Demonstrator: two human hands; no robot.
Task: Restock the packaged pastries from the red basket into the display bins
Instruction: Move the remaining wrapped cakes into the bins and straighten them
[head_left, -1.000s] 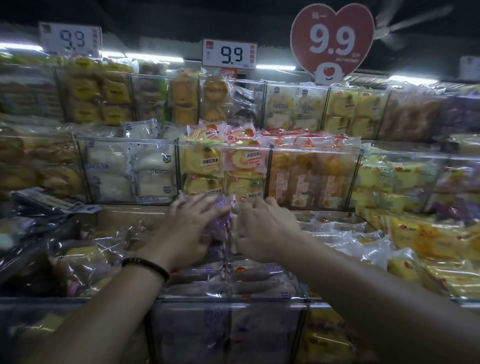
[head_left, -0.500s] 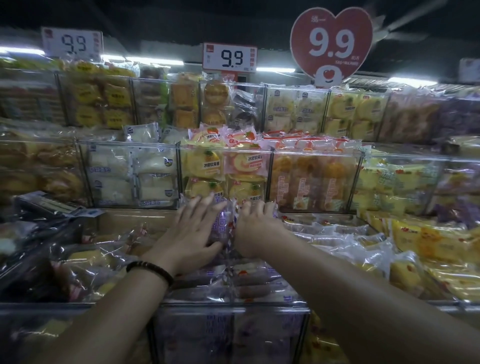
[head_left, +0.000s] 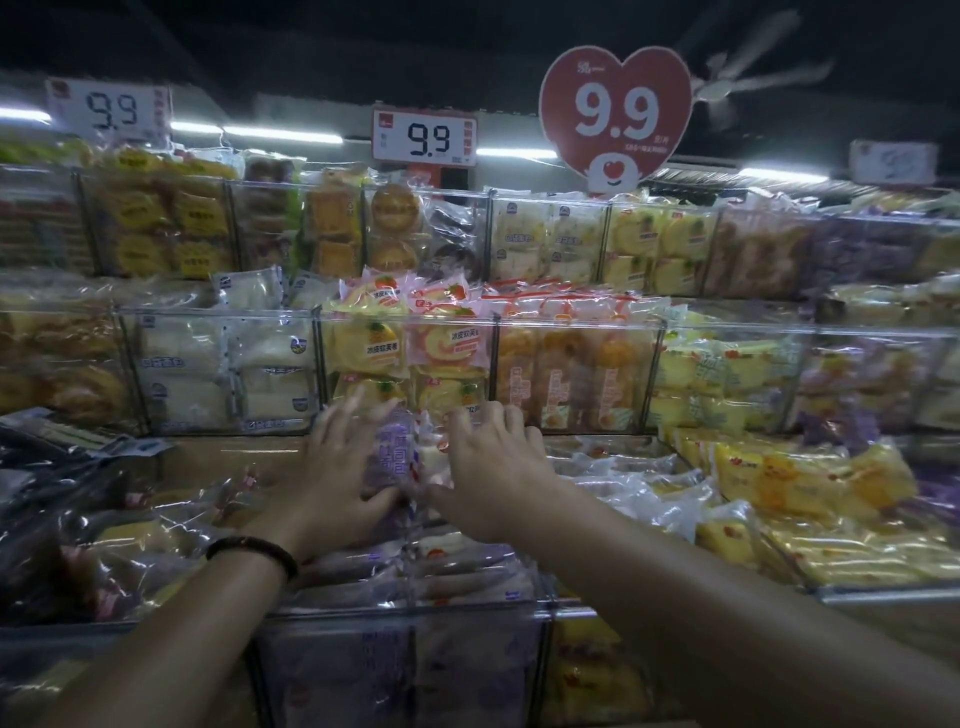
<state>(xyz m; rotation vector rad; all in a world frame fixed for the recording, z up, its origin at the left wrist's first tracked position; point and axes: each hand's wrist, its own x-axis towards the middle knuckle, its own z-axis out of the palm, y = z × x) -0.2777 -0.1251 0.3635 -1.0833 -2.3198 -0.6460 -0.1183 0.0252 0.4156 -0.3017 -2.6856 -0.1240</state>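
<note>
Hands meet just above the stock. L hand (head_left: 337, 467) is spread, fingers straight, palm pressed to the left face of an upright purple pastry pack (head_left: 392, 452). R hand (head_left: 493, 467) sits just right of it, fingers bent over a pink-and-white pack (head_left: 431, 460), thumb beneath, so both packs are squeezed between the hands. Below the wrists, a clear display bin (head_left: 405, 616) holds more purple packs lying flat. Black bracelet (head_left: 254, 553) on L wrist.
</note>
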